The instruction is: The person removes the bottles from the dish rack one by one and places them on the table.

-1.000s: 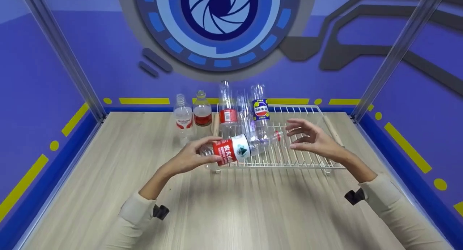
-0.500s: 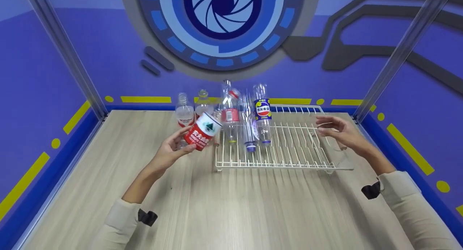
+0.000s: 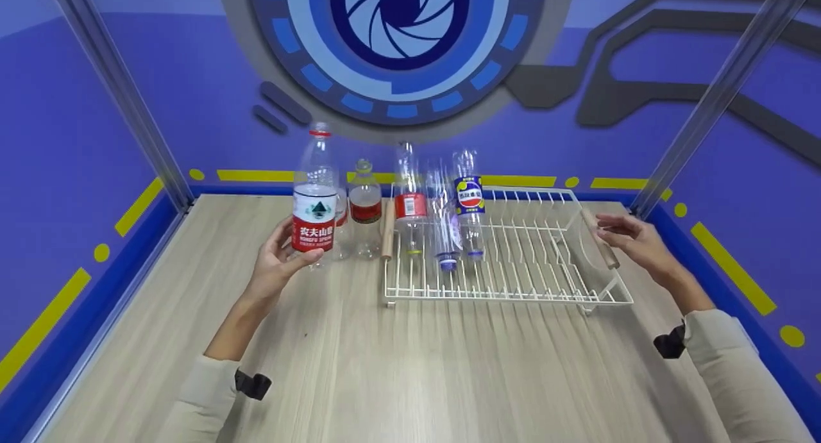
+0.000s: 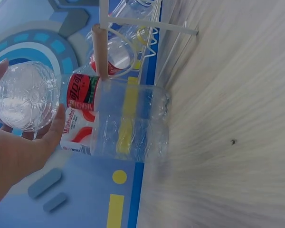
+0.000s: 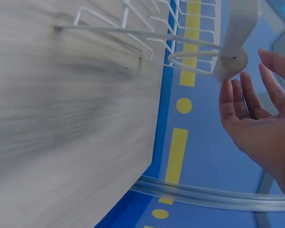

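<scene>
My left hand (image 3: 277, 261) grips an upright clear plastic bottle with a red and white label (image 3: 314, 196), its base (image 4: 23, 95) seen from below in the left wrist view. It is held just left of two bottles (image 3: 364, 207) standing on the wooden table (image 3: 410, 366). A white wire dish rack (image 3: 513, 263) sits at the table's back, with three bottles (image 3: 466, 206) upside down in its left part. My right hand (image 3: 632, 240) is open beside the rack's right wooden handle (image 3: 600, 238), fingers straight (image 5: 249, 102).
Blue walls with yellow marks surround the table. Metal posts (image 3: 109, 84) rise at the back corners. Bare wood lies in front of the rack.
My left hand swung the red-label bottle from lying across the rack to upright at the left. My right hand drew back to the rack's right handle.
</scene>
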Demonstrator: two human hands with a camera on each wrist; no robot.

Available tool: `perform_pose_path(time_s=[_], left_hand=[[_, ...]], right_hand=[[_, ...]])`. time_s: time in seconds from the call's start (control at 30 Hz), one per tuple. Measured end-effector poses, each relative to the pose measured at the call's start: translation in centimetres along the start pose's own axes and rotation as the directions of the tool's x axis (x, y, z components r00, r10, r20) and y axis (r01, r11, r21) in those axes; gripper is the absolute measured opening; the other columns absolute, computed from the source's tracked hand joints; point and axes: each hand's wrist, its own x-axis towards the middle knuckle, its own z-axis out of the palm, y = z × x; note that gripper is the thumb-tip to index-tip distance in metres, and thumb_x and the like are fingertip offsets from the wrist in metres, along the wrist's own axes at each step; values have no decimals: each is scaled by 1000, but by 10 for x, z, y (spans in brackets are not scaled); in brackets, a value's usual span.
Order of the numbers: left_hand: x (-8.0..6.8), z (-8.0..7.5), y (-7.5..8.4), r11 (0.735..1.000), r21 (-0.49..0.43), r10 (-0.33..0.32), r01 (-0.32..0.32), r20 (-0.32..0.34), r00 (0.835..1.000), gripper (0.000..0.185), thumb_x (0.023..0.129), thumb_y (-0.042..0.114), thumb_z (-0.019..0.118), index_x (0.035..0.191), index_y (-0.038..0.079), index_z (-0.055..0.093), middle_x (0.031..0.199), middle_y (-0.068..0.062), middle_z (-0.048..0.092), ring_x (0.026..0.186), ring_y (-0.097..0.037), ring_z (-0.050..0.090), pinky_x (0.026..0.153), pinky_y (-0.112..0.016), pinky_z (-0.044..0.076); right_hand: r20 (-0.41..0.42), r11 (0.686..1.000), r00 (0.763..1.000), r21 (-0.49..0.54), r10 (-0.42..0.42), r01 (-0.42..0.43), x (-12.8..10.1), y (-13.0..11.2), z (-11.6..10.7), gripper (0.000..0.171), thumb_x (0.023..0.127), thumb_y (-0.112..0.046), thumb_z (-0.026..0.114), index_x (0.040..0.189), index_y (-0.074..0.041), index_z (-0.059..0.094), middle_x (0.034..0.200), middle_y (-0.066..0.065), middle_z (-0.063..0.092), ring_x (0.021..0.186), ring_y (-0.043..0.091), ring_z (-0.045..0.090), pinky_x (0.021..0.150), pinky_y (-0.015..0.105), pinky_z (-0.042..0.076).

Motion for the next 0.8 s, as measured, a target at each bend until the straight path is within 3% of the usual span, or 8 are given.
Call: perform_pose_path(time_s=[0.2, 0.37, 0.53, 0.67, 0.8], left_hand=[[5, -10, -7, 998, 56, -4, 8, -66, 998, 79, 94, 7, 72, 159, 15, 27, 152, -5, 38, 138, -23, 43, 101, -18, 50], [9, -18, -18, 997, 73, -12, 20, -107, 994, 77, 95, 10, 71, 158, 14, 28, 157, -7, 37, 142, -25, 42, 101, -15, 49], [10, -23, -27, 996, 74, -46, 57, -149, 988, 78, 96, 16, 71, 160, 17, 27, 158, -5, 38, 142, -22, 42, 110, -26, 45], [13, -27, -31, 993, 109, -31, 51, -174, 984, 81, 95, 18, 73, 161, 17, 27, 159, -5, 40, 141, -21, 42, 116, -39, 38], [17, -31, -36, 990, 133, -28, 56, -204, 979, 83, 93, 18, 76, 161, 15, 28, 159, -8, 40, 141, -23, 41, 120, -43, 35]], right_hand=[[31, 997, 997, -9, 73, -73, -7, 8, -1, 52, 103, -22, 63, 145, 5, 49, 118, -18, 63, 100, -6, 65, 83, 12, 54], [93, 990, 986, 6, 136, -137, -9, 17, -1, 53, 106, -30, 56, 150, -3, 44, 118, -17, 59, 99, -4, 63, 82, 17, 56], [189, 976, 973, 142, 136, -164, -9, 26, -2, 46, 109, -24, 49, 151, -10, 39, 119, -7, 66, 105, 7, 65, 85, 26, 59], [232, 973, 966, 169, 114, -155, -11, 30, -3, 45, 110, -24, 46, 153, -15, 36, 120, -3, 68, 108, 11, 68, 88, 27, 59], [256, 970, 961, 189, 103, -154, -11, 32, -3, 45, 111, -24, 43, 154, -16, 33, 121, -1, 68, 108, 13, 69, 89, 28, 59]])
